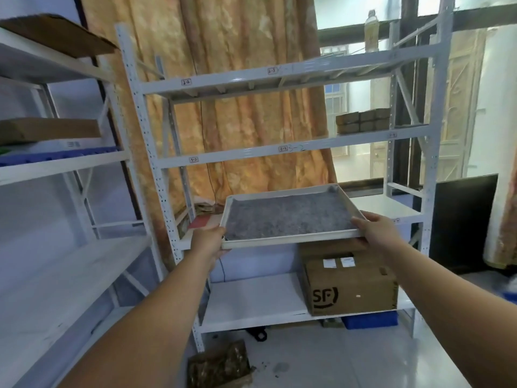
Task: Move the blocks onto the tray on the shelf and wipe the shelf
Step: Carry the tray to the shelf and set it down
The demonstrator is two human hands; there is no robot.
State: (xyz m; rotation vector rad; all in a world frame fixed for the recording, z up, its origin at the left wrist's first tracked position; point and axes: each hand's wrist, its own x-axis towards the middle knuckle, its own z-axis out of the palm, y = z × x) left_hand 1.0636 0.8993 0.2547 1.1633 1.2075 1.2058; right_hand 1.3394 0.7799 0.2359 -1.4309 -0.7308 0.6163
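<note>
Gripping a shallow white rectangular tray (291,238) lined with grey speckled felt-like matting, I see both hands closed on it: my left hand (208,240) clamps its near-left corner, my right hand (372,229) its near-right corner. It hangs level in front of the white metal shelf (293,151), with nothing lying on the matting. 6 brown blocks (363,120), stacked in 2 rows, sit at the right end of a higher shelf board. A cardboard box (351,287) rests on the lower board.
</note>
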